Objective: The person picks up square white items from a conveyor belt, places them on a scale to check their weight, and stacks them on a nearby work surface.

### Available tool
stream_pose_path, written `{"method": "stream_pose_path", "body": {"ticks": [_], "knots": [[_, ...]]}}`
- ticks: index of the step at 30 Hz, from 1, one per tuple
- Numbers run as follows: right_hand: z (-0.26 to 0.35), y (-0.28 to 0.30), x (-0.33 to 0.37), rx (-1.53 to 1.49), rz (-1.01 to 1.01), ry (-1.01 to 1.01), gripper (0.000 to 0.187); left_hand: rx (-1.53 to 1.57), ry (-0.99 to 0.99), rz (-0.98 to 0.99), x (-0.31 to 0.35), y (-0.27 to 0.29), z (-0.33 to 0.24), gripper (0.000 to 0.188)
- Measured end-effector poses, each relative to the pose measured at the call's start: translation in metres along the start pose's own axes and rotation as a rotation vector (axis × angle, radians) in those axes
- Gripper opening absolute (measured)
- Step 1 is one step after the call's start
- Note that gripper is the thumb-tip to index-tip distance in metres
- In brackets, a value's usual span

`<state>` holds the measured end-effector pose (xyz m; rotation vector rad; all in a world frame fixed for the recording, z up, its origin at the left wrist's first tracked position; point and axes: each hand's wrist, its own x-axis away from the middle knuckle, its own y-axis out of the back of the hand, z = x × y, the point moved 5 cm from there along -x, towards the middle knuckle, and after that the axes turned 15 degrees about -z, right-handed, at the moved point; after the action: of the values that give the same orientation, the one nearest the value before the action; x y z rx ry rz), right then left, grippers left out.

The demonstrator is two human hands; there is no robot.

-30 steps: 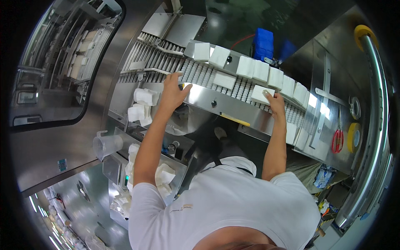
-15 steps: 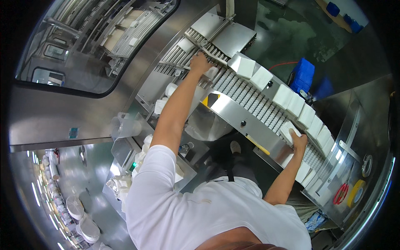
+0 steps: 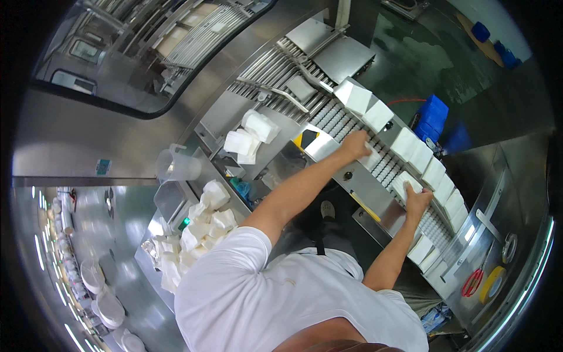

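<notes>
My left hand (image 3: pixel 354 146) is over the middle of the chain conveyor (image 3: pixel 335 120), its fingers closed round a small white pack (image 3: pixel 370 157) that they partly hide. Farther right along the same belt, my right hand (image 3: pixel 418 201) grips another white rectangular pack (image 3: pixel 403 184) between thumb and fingers. A row of similar white packs (image 3: pixel 404 144) leans along the conveyor's far side. Two or so white packs (image 3: pixel 422 249) lie on the belt just nearer than my right hand.
Metal rollers (image 3: pixel 264 76) join the belt at the upper left. White packs lie on a steel ledge (image 3: pixel 252 138) and crumpled ones on a side tray (image 3: pixel 202 226). A blue motor cover (image 3: pixel 431 117) stands behind the conveyor. Red scissors (image 3: pixel 472 283) and yellow tape (image 3: pixel 492 284) lie at right.
My left hand has come from the rollers rightward and nearer, onto the chain belt, and now holds a white pack. My right hand stays on its pack. The view has shifted slightly.
</notes>
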<state>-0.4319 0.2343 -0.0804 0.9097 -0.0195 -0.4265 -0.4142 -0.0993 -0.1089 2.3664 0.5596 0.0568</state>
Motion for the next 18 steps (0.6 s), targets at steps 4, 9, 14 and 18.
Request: {"method": "stream_pose_path", "body": {"ticks": [4,9,14,18], "knots": [[0.017,-0.021,0.011,-0.511,0.346,-0.332,0.068,0.204,-0.021,-0.092,0.015,0.050,-0.051,0.042],[0.111,-0.063,0.045,-0.878,0.714,-0.376,0.052,0.277,0.087,-0.152,0.003,0.149,-0.021,0.040],[0.148,-0.126,0.062,-0.918,0.837,-0.496,0.050,0.237,0.244,-0.198,-0.027,0.245,0.033,0.035],[0.144,-0.145,0.062,-0.641,0.790,-0.450,0.048,0.337,0.291,-0.272,-0.081,0.295,0.082,0.033]]}}
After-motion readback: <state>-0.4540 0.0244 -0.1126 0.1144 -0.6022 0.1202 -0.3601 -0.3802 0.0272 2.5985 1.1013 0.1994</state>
